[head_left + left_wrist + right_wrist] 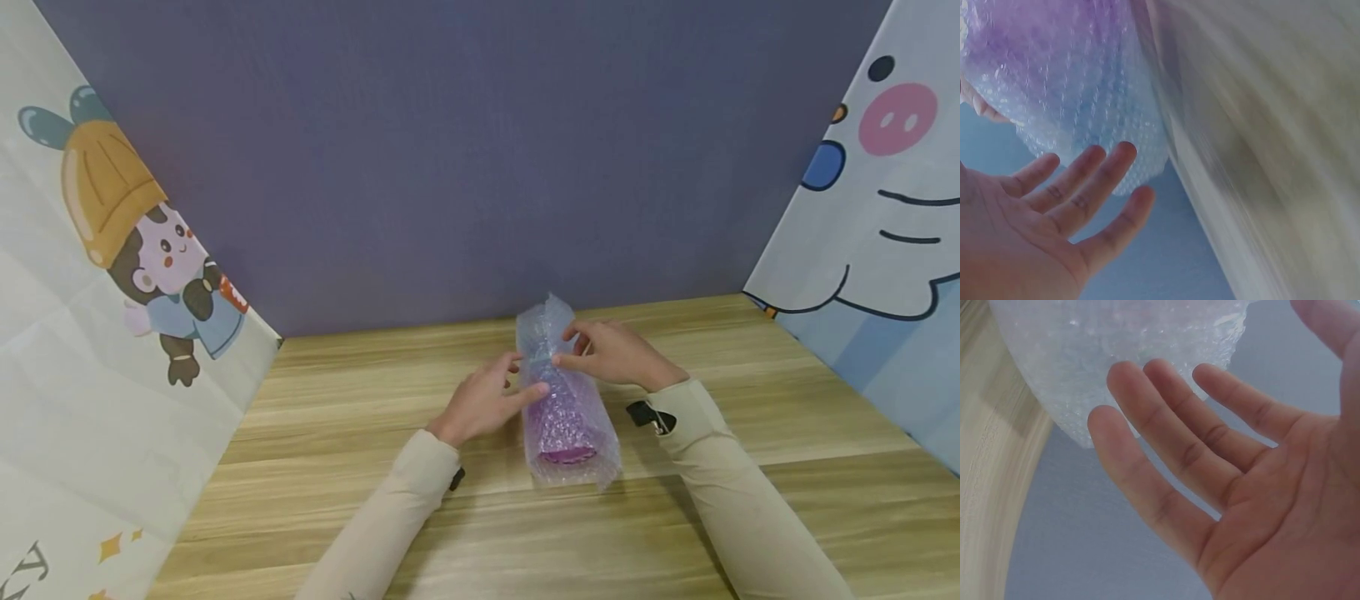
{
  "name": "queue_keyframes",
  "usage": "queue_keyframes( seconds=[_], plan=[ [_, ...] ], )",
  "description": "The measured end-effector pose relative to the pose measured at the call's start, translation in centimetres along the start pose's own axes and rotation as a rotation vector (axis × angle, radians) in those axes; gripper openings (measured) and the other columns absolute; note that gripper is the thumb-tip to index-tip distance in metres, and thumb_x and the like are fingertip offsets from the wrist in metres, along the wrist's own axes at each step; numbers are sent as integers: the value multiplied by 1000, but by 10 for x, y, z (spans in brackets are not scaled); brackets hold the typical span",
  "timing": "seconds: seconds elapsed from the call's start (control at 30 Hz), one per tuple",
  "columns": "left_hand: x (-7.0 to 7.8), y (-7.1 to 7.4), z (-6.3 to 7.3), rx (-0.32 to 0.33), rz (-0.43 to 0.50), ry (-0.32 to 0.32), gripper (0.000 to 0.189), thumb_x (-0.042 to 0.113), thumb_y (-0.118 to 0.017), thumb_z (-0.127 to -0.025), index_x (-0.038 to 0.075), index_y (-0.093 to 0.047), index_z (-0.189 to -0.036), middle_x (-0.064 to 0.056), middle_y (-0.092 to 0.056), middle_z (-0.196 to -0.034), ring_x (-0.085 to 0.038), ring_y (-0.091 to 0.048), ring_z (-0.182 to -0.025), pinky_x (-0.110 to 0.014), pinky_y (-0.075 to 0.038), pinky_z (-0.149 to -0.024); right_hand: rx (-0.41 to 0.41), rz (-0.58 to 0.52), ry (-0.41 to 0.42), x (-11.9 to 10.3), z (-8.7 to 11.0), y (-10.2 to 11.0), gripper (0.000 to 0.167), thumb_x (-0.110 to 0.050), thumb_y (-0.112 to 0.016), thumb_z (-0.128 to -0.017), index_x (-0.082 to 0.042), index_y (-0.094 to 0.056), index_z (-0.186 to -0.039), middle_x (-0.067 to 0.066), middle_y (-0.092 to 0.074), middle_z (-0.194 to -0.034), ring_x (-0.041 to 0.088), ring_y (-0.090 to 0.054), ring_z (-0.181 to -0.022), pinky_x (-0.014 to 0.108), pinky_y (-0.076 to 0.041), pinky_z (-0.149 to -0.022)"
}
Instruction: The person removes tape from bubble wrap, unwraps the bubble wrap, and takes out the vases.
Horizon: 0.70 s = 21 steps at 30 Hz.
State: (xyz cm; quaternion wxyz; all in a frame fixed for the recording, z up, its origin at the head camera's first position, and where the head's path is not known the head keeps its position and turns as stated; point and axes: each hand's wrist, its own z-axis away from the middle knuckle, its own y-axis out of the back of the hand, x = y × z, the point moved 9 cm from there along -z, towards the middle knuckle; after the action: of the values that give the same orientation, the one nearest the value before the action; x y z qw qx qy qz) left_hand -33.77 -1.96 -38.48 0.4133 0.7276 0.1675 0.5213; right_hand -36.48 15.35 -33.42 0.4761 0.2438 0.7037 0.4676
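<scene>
A purple object (567, 456) with a rounded near end lies on the table inside clear bubble wrap (546, 321). The wrap hides what kind of thing it is. My left hand (483, 402) is at the bundle's left side, its thumb lying over the wrap. In the left wrist view the fingers (1094, 187) are spread and fairly straight beside the wrap. From the right, my right hand (618, 354) reaches to the upper part of the bundle, thumb and fingertips at the wrap. The right wrist view shows its fingers (1175, 440) extended and only gently bent.
The bundle lies on a wood-grain table (337, 467). A grey-blue panel (450, 167) rises along the table's back edge. Printed cartoon sheets flank it, a left sheet (67, 333) and a right sheet (892, 250). Small black devices sit at both cuffs.
</scene>
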Motion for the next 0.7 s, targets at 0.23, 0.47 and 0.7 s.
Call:
queue_keyframes(
  seconds=[0.23,0.47,0.7],
  plan=[
    [4,-4,0,14,-19,13,90,78,-47,-93,15,-37,-156,-9,-48,-157,-29,-62,-129,-51,-54,-101,-5,16,-17,0,0,-2,68,-64,-66,-91,-8,-63,-129,12,-74,-110,24,-72,-94,43,-60,-79],
    [4,-7,2,13,-27,28,96,83,-42,-91,15,-34,-158,-10,-45,-159,-29,-60,-130,-54,-51,-105,-16,30,-21,-3,1,-4,71,-67,-65,-90,-8,-62,-129,14,-73,-114,25,-72,-96,45,-61,-82],
    [4,-8,2,15,-4,32,96,83,-44,-90,16,-34,-158,-8,-44,-159,-30,-61,-129,-55,-50,-106,-30,45,-35,-7,3,-3,72,-68,-65,-89,-8,-62,-129,14,-72,-117,26,-72,-99,46,-60,-83]
  ],
)
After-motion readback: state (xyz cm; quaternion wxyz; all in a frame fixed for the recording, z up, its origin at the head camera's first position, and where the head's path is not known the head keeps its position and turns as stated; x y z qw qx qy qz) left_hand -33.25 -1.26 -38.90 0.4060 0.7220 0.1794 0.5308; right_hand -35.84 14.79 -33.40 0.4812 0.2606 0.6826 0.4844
